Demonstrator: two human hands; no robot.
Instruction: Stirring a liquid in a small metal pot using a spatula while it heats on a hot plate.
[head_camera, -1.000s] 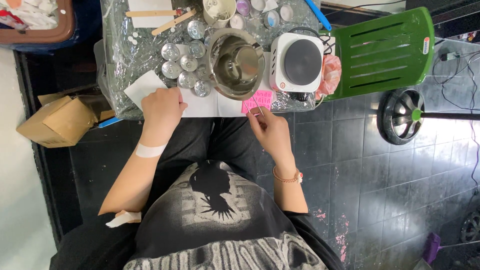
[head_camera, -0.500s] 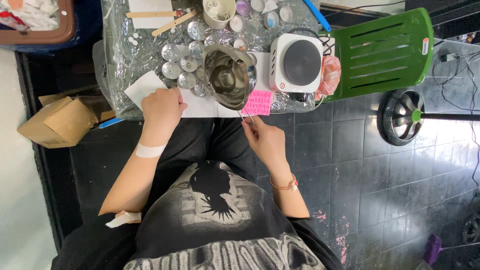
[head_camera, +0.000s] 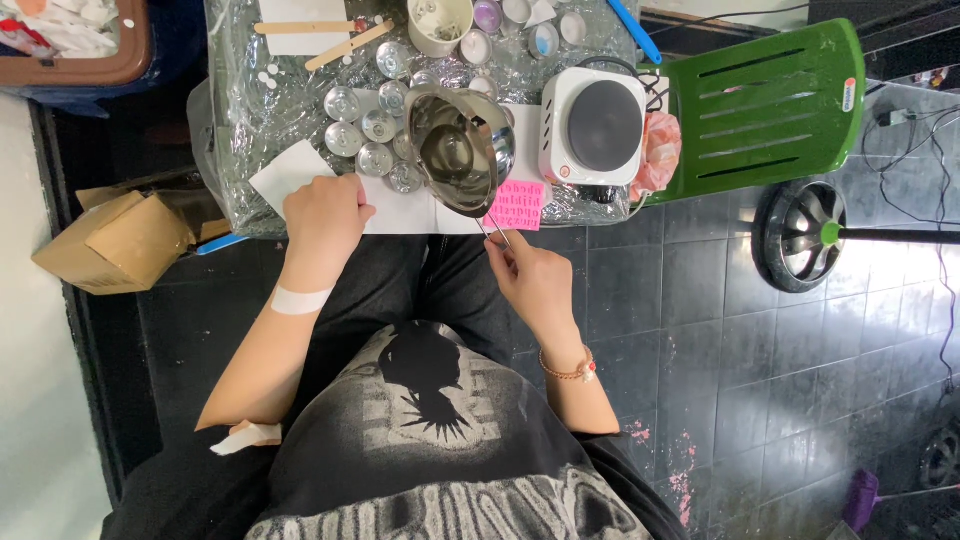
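My right hand (head_camera: 532, 280) grips the thin wire handle of a steel melting pot (head_camera: 458, 148), which is lifted and tilted over the table's near edge. My left hand (head_camera: 322, 218) rests in a loose fist on a white sheet of paper (head_camera: 290, 172) at the table's front edge. Just beyond the pot stand several small round metal cups (head_camera: 362, 132). A pink silicone mould (head_camera: 516, 205) lies under the pot's right side.
A white electric hotplate (head_camera: 596, 124) sits right of the pot, beside a green plastic chair (head_camera: 768, 100). Wooden sticks (head_camera: 330, 38) and a cream cup (head_camera: 438, 22) lie at the back. A cardboard box (head_camera: 112, 242) stands on the floor at left, a fan base (head_camera: 800, 232) at right.
My right hand drew back toward me and left, carrying the pot nearer the table's edge and tilting it more. My left hand stayed put.
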